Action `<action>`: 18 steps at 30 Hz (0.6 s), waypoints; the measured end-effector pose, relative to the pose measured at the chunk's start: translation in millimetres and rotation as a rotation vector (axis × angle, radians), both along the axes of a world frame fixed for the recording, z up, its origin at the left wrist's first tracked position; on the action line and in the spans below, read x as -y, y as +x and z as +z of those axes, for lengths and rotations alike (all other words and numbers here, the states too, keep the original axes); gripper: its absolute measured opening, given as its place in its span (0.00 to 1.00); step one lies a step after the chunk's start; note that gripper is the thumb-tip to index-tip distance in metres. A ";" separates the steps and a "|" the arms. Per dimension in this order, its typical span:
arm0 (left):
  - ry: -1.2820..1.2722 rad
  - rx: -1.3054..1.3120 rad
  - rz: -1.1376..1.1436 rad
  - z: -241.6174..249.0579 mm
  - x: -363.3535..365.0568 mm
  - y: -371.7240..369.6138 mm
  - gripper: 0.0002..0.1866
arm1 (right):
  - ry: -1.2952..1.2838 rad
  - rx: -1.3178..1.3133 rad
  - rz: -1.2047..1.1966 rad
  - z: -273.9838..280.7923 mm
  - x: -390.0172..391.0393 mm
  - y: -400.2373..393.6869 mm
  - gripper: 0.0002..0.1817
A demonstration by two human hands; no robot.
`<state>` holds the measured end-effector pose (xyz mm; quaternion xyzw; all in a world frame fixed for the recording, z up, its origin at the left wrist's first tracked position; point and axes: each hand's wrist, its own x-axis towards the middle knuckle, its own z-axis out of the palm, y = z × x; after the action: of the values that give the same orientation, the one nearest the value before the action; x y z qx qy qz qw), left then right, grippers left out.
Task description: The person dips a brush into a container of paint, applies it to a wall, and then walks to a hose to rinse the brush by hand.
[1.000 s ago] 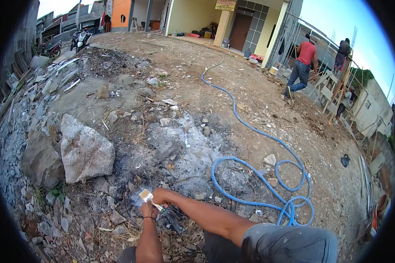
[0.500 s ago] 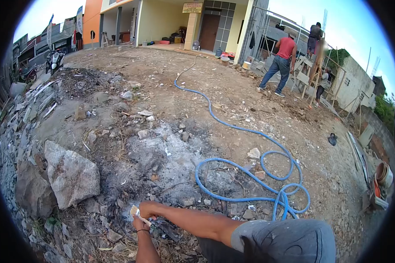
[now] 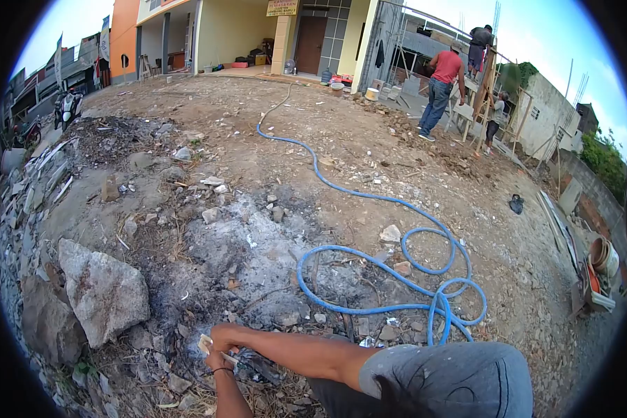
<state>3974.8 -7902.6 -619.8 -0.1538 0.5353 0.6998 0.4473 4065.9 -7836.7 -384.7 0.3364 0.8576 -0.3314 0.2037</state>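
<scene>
My right hand (image 3: 223, 337) reaches in from the right under a grey sleeve, its fingers closed at the pale head of what looks like a paintbrush (image 3: 205, 343). Just below it, my left hand (image 3: 218, 361), with a dark band at the wrist, is closed around the same brush. A light handle end sticks out to the right between the hands. Fingers cover most of the brush. Both hands are low over ashy, stony ground (image 3: 258, 230). To their left lies a large pale rock (image 3: 104, 292).
A blue hose (image 3: 369, 196) loops on the right and runs up to the building. Two people, one in a red shirt (image 3: 447, 67), stand near a wooden scaffold (image 3: 482, 104), with another person beside it. Stacked buckets (image 3: 603, 256) lie at the far right; rubble lines the left.
The whole view has shifted a little, so the ground and buildings sit further left and up. My hands stay together on the brush, whose pale head now looks narrower.
</scene>
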 end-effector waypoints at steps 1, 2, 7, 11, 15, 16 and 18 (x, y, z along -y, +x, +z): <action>-0.002 -0.001 0.001 9.4 0.8 5.9 0.19 | -0.002 -0.001 0.001 8.4 0.5 3.7 0.09; 0.045 0.029 0.046 20.0 2.4 12.2 0.19 | -0.011 0.008 0.011 11.8 0.8 5.0 0.13; 0.209 0.071 0.059 -13.7 0.4 -1.9 0.15 | 0.025 0.034 0.050 -11.1 -5.2 -5.0 0.17; 0.283 0.029 -0.009 -17.5 -0.2 -9.6 0.15 | 0.017 0.003 0.033 -8.6 -6.0 -1.0 0.13; 0.068 -0.006 -0.030 3.1 -4.4 -1.9 0.15 | 0.058 -0.021 0.018 -4.4 -3.3 1.0 0.12; 0.068 -0.037 0.015 10.0 -5.3 5.3 0.13 | 0.080 0.011 0.063 -12.2 -5.2 -3.4 0.12; -0.031 -0.074 0.013 26.7 0.8 8.8 0.15 | 0.038 -0.005 0.036 -25.4 -8.0 -8.1 0.13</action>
<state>3983.6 -7903.4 -593.1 -0.1384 0.5611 0.6995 0.4203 4057.8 -7828.7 -410.1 0.3238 0.8702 -0.3121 0.2013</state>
